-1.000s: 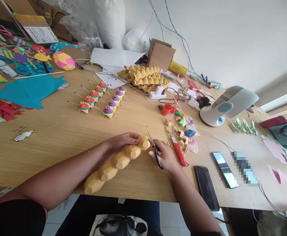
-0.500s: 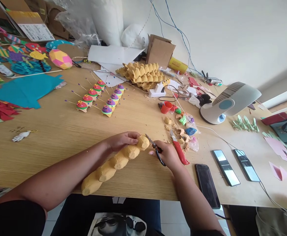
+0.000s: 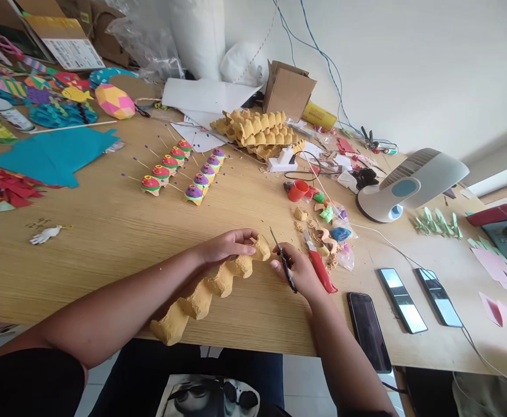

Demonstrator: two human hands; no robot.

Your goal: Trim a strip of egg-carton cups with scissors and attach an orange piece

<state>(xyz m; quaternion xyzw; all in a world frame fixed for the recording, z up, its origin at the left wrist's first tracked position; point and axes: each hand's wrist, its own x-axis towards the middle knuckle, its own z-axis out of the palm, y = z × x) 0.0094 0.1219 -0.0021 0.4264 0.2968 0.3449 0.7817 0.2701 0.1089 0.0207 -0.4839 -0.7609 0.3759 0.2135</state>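
Your left hand (image 3: 231,245) has its grip pinched on the far end of the yellow carton strip (image 3: 221,282), and your right hand (image 3: 297,267) has its grip closed around the scissors (image 3: 286,263). The strip slants in front of you, with its near end by the front edge of the bench (image 3: 106,217); I cannot tell if this end rests there or hangs free. The scissor blades point up and away, just beside the last cup but apart from it.

Please be careful: your left hand is close to the blades, so a slip of the scissors could cut it. If you press too strongly, the thin wall of a cup may tear or be crushed. Because you hold only one end, the long strip could twist or bend at a joint.

The strip looks like moulded paper pulp, matt and rough, a row of rounded cups with uneven rims. The scissors are slim, with dark handles. Near your right hand, a knife (image 3: 320,271) lies with smooth red handle.
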